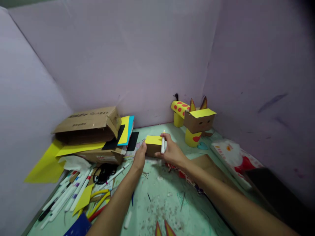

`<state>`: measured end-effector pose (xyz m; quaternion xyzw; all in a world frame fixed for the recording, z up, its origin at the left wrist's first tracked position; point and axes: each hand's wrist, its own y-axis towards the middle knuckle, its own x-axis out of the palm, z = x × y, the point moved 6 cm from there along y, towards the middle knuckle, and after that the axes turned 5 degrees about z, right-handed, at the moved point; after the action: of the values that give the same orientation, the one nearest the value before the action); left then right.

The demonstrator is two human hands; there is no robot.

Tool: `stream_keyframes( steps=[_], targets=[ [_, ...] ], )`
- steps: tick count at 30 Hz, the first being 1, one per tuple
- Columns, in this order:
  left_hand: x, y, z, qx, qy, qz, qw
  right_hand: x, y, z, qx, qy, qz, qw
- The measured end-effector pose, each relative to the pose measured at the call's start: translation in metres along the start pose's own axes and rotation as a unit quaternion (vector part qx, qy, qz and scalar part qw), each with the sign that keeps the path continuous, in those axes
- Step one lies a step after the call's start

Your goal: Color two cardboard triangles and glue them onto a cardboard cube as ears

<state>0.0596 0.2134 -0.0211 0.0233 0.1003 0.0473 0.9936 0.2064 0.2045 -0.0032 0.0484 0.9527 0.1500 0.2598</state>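
A small brown cardboard box with yellow paper on its top is between my hands, over the middle of the table. My left hand grips its left side, with the thumb near the top edge. Pinched upright in my right hand is a white marker, in front of the box's right end. Some right fingers reach to the box's lower right; their contact is hard to make out. Two pointed ear pieces, yellow with dark edges, show at the bottom edge.
A spotted yellow paper animal with a cardboard box head stands at back right. Large cardboard boxes and coloured sheets fill the left. Several markers and yellow-handled scissors lie front left. Cardboard lies right; walls enclose the table.
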Motion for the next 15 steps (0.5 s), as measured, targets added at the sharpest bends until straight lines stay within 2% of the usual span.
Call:
stream_keyframes(
  steps=[2,4,7,9,12,15],
  targets=[
    [0.000,-0.007,0.003,-0.010,-0.019,-0.006,1.000,-0.001,0.001,-0.002,0.002,0.016,-0.001,1.000],
    [-0.009,-0.022,0.011,-0.020,-0.024,0.003,1.000,-0.006,-0.003,-0.012,-0.004,0.041,-0.014,0.999],
    [-0.029,-0.060,0.023,-0.030,-0.016,0.037,0.999,-0.016,-0.026,-0.031,-0.018,0.078,-0.051,0.996],
    [-0.038,-0.092,0.025,-0.032,-0.013,0.038,0.999,-0.022,-0.051,-0.037,-0.020,0.100,-0.081,0.991],
    [-0.042,-0.133,0.016,-0.038,0.013,0.029,0.999,-0.021,-0.087,-0.032,-0.014,0.141,-0.129,0.982],
    [-0.038,-0.152,0.002,-0.064,0.014,0.000,0.998,-0.016,-0.107,-0.021,-0.024,0.159,-0.146,0.976]
  ],
)
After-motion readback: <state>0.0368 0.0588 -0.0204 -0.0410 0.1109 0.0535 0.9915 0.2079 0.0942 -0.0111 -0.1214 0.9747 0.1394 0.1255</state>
